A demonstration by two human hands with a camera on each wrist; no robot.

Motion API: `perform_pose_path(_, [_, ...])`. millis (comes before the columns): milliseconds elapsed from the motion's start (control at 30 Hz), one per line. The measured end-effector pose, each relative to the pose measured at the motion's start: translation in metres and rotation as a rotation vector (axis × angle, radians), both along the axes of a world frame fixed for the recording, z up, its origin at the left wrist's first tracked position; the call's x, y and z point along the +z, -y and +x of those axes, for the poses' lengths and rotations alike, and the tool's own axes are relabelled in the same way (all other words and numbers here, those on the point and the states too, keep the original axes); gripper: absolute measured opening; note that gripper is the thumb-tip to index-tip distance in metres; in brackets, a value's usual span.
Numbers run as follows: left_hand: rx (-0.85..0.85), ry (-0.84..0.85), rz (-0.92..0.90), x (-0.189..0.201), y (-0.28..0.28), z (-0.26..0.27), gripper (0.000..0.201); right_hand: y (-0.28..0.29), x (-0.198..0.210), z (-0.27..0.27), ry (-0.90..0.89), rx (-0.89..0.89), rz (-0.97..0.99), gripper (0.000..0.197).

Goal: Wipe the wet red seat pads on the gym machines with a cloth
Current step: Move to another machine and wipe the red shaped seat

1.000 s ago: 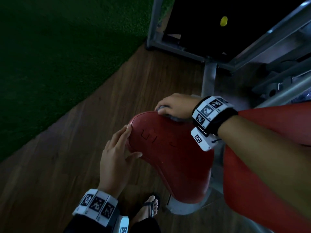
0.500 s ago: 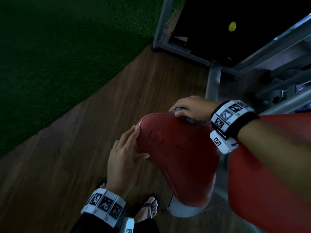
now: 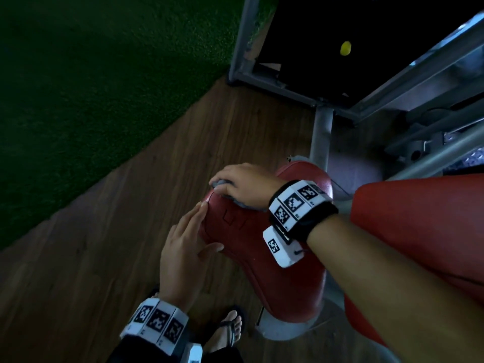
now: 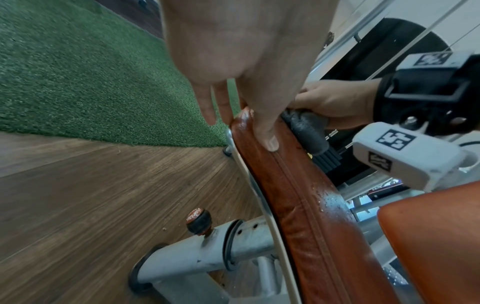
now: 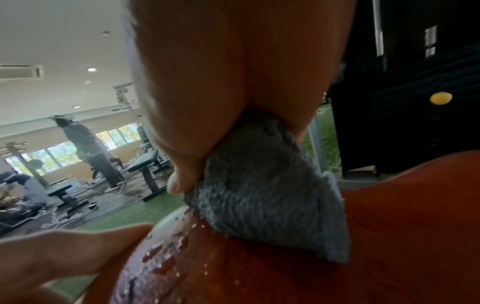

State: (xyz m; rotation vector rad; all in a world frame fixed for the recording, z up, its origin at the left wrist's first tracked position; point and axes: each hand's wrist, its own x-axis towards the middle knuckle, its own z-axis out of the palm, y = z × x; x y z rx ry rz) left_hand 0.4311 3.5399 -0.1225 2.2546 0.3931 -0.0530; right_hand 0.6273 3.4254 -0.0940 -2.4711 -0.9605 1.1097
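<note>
The wiping step is under way on the red seat pad (image 3: 262, 247), which is sitting on its grey metal post (image 4: 197, 255) beside a second red pad (image 3: 419, 231). The right hand (image 3: 243, 186) is curling its fingers round a bunched grey cloth (image 5: 262, 189) and pressing it onto the far corner of the seat pad, near the rim. The left hand (image 3: 183, 247) is lying spread and flat against the pad's near edge, its fingers straight along the side and its thumb (image 4: 265, 131) resting on the top seam, apparently steadying the pad. Water droplets (image 5: 168, 253) are beading on the surface just ahead of the cloth, and a wet patch (image 4: 331, 200) is showing further down the pad, so by my judgement much of the top is not yet dry. The next move is calling for a firm drag of the cloth back across those droplets and down the length of the pad. A round knob (image 4: 198, 221) on the post is carrying writing, too small to read; the wrist bands are showing only coded square markers, not words.
</note>
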Motion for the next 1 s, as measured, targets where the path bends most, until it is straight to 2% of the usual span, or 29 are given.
perform_pose_path(100, [0.000, -0.015, 0.001, 0.000, -0.001, -0.001, 0.086, 0.012, 0.003, 0.002, -0.015, -0.025, 0.012, 0.035])
perform_pose_path(267, [-0.011, -0.016, 0.022, 0.001, -0.001, 0.001, 0.087, 0.048, 0.000, 0.009, 0.033, -0.189, -0.030, 0.032])
perform_pose_path(367, [-0.014, -0.007, 0.040, 0.002, -0.001, 0.000, 0.087, 0.034, -0.003, -0.005, 0.032, -0.245, 0.023, 0.032])
perform_pose_path(533, [-0.032, -0.001, 0.055, 0.005, 0.001, 0.000, 0.088, 0.027, 0.000, -0.011, 0.015, -0.191, 0.046, 0.038])
perform_pose_path(633, [-0.051, -0.016, 0.082, 0.008, -0.001, 0.002, 0.087, 0.031, 0.001, -0.009, -0.030, -0.263, 0.060, 0.034])
perform_pose_path(767, [-0.086, -0.037, 0.102, 0.010, -0.004, 0.005, 0.088, 0.017, 0.002, -0.017, 0.031, -0.251, 0.057, 0.032])
perform_pose_path(900, [-0.097, -0.052, 0.100, 0.009, -0.003, 0.007, 0.090, 0.015, 0.005, -0.028, 0.014, -0.234, 0.141, 0.033])
perform_pose_path(1000, [-0.113, -0.077, 0.086, 0.011, -0.001, 0.009, 0.090, 0.033, 0.013, -0.039, 0.011, -0.382, 0.296, 0.030])
